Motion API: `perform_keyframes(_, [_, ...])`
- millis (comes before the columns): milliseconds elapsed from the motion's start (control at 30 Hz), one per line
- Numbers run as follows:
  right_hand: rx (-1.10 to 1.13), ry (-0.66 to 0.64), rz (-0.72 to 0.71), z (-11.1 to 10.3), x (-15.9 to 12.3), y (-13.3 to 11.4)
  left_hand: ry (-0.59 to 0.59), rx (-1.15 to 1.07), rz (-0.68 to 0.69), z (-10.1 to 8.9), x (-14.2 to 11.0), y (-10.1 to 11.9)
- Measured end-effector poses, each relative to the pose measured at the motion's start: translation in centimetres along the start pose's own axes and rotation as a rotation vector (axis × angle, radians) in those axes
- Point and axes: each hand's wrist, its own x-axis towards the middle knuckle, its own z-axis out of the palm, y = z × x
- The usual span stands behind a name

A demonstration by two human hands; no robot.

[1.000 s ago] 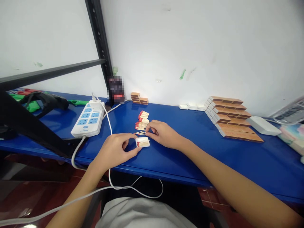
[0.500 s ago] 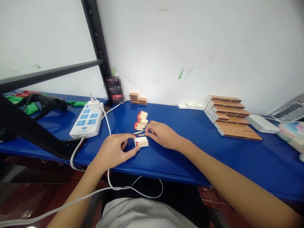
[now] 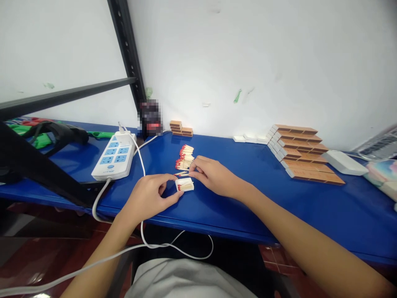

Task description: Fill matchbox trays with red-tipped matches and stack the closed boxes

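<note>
My left hand point(image 3: 153, 193) grips the left end of a small white matchbox tray point(image 3: 189, 181) between thumb and forefinger. Inside it lie several red-headed matches point(image 3: 185, 187), heads to the left. Just behind the tray, my right hand point(image 3: 209, 174) is closed in a pinch on a matchstick point(image 3: 183, 174), at the end away from its red head. Another loose match lies close beside that one. Farther back is a pile of matches point(image 3: 185, 157), with the red heads mostly to the left and the right fingertips near its front edge.
Brown matchboxes point(image 3: 304, 153) are stacked in steps at the right, beside white trays point(image 3: 250, 139). A smaller matchbox stack point(image 3: 181, 128) stands by the wall. A power strip point(image 3: 114, 156), a white cable point(image 3: 142, 161) and a black metal frame point(image 3: 132, 62) are on the left.
My right hand has shifted the matchstick slightly up, away from the tray and closer to the other loose match. The left hand stays on the tray.
</note>
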Motion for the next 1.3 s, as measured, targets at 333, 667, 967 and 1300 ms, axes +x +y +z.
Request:
perform_keyframes(333, [0.046,-0.052,-0.057,-0.5,-0.7,-0.6,-0.016,-0.020,-0.019,0.0,0.1,0.0])
perform_keyframes(667, [0.134,-0.050,-0.051,0.5,-0.2,-0.5,-0.017,-0.025,0.005,-0.1,-0.1,0.0])
perform_keyframes(967, [0.066,0.010,-0.059,2.1,1.6,1.2,-0.032,-0.026,0.021,0.0,-0.1,-0.2])
perform_keyframes(1300, [-0.033,-0.018,0.089,0.8,1.0,0.8,-0.014,-0.018,0.009,0.0,-0.1,-0.1])
